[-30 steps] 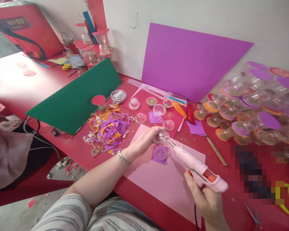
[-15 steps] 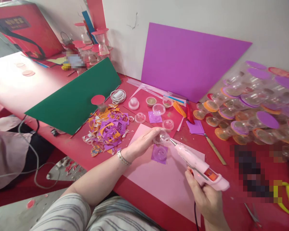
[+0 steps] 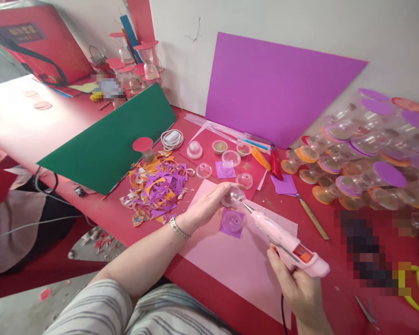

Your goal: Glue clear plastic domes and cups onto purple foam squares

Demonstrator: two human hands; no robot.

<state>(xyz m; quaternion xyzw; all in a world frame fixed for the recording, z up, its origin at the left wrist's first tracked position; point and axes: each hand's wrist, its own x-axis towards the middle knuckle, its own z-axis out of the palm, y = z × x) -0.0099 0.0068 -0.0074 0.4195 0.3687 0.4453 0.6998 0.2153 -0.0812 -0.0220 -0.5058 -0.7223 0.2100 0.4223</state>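
- Head view: left hand is pinching a clear plastic dome at its fingertips; light, thin, slippery, best gripped by the rim.
- Right hand is clutching a pink glue gun, nozzle touching the dome.

Pink glue gun w/ orange-red panel near its back end. Clear plastic dome above a purple paper square, on a pale pink sheet. Red table. Green board at left, large purple board vs. white wall. Purple, orange & white paper scraps. Grey-and-white striped sleeve. Silver watch. Yellow scissor handles at far right.
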